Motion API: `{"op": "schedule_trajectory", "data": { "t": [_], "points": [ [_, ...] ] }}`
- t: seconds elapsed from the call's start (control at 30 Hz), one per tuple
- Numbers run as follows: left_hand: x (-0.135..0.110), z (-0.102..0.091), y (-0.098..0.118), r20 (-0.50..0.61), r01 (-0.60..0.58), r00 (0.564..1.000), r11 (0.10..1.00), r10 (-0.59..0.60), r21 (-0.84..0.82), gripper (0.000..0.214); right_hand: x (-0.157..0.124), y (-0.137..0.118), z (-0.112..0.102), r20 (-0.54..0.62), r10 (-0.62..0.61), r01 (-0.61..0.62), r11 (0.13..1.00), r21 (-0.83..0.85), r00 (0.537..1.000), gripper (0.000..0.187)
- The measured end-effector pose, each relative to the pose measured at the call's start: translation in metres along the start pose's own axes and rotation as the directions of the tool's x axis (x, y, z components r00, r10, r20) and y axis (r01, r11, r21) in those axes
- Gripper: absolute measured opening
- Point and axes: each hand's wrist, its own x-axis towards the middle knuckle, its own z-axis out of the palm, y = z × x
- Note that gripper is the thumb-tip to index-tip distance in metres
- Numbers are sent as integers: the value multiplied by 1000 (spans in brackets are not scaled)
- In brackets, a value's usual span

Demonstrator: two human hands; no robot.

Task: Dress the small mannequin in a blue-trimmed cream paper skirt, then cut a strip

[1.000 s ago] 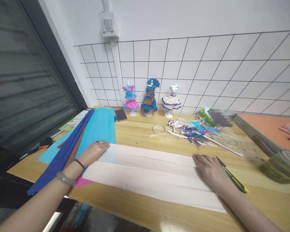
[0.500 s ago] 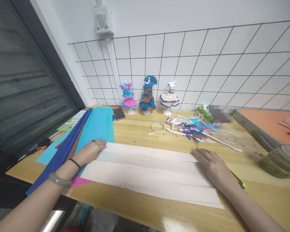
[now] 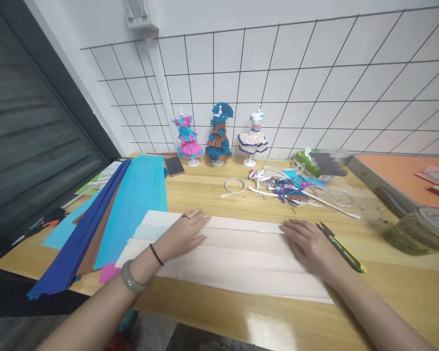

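Head view: a long pale sheet (image 3: 241, 265) lies spread on the wooden table (image 3: 201, 200), in front of the person, its left end overlapping a bright blue sheet (image 3: 142, 195). The left hand (image 3: 185, 231) rests palm down near the sheet's far edge, left of the middle, fingers stretched out and the thumb spread away from them; it grips nothing. The right hand (image 3: 309, 243) lies over the right end, its fingers extended and nearly side by side, their tips at the far edge, also without a grip.

As for progress, the sheet is laid out lengthwise and looks mostly flat. Creases run along it, so the flattening appears well advanced but incomplete. No cut shows in its visible part; the places beneath the hands are hidden. The cutter knife (image 3: 346, 251) lies unheld just beside the right hand; whether they touch is hard to tell.

Three small dress forms, one pink and blue (image 3: 189, 147), one teal and brown (image 3: 218, 139), one cream (image 3: 253, 142), stand along the wall, each already dressed. A heap of trimmings (image 3: 289, 185) suggests cutting has been done. A dark blue folded strip (image 3: 84, 229) lies to the left, untouched.
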Motion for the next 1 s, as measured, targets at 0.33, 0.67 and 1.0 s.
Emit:
{"op": "schedule_trajectory", "data": {
  "t": [0.33, 0.67, 1.0],
  "points": [
    [10, 21, 5, -118, -71, 990, 993, 82, 92, 21, 3, -9, -13, -1, -9, 9, 1000, -7, 1000, 22],
    [14, 21, 7, -134, -50, 988, 987, 71, 154, 22, 2, -12, -12, 17, 2, -2, 1000, 17, 1000, 16],
    [29, 17, 2, -47, 7, 999, 974, 4, 228, 30, 6, -9, -6, 70, 147, -143, 988, -61, 987, 35]
  ]
}}
